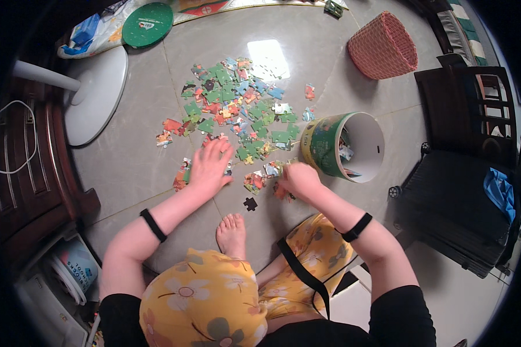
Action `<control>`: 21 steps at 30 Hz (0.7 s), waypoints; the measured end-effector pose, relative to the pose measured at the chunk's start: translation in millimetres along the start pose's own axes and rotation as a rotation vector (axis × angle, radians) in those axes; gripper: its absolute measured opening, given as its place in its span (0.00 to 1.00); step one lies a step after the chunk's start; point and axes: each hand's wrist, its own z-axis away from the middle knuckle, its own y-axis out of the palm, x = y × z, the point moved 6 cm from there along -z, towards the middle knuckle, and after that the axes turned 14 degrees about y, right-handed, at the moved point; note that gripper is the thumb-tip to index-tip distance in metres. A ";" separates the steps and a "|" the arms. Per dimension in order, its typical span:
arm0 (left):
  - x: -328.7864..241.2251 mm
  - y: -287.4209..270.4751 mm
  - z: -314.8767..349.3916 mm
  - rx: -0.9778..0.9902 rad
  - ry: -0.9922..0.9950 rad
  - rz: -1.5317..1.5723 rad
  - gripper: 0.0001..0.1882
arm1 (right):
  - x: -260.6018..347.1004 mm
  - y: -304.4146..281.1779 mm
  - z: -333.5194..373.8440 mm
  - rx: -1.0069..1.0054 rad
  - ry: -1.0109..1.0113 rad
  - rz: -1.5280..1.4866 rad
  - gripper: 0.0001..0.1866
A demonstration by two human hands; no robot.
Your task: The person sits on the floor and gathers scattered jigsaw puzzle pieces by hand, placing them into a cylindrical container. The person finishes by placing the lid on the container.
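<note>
A loose heap of jigsaw puzzle pieces point(220, 92), mostly green, red and blue, spreads over the grey tiled floor. My left hand point(210, 166) lies palm down on the near left side of the heap, fingers stretched out over a few pieces. Beside the cardboard tub, my right hand point(302, 183) is closed, its fingertips curled down among reddish pieces; what they grip is hidden. A small cluster of puzzle pieces point(253, 183) lies between my hands. Closer to my bare foot is a single dark puzzle piece point(250, 204), face plain.
The green and yellow tub point(322, 144) lies tipped with its mouth facing right, some pieces inside. A round green lid point(147, 25) and a white round stand base point(98, 98) are at far left. A pink woven basket point(382, 46) and a black suitcase point(451, 208) stand right.
</note>
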 end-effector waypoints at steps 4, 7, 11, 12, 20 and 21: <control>24.1 9.1 54.0 0.159 -0.139 -0.082 0.54 | -25.0 59.3 10.8 0.425 -0.188 0.304 0.15; 38.5 31.4 77.4 0.196 -0.243 -0.059 0.53 | -17.6 88.2 -0.5 0.459 -0.265 0.240 0.14; 39.3 46.5 66.8 0.043 -0.162 -0.046 0.51 | 16.0 76.0 -30.0 0.310 -0.310 -0.009 0.15; 38.3 49.0 57.8 0.032 -0.154 -0.025 0.50 | 25.1 63.5 -35.8 0.229 -0.323 -0.066 0.15; 8.6 18.1 25.4 0.038 -0.078 0.070 0.54 | 65.0 -4.1 -1.8 -0.319 -0.469 -0.187 0.21; -0.8 16.3 28.8 0.094 -0.048 0.056 0.54 | 70.8 -1.5 14.2 -0.410 -0.578 -0.219 0.23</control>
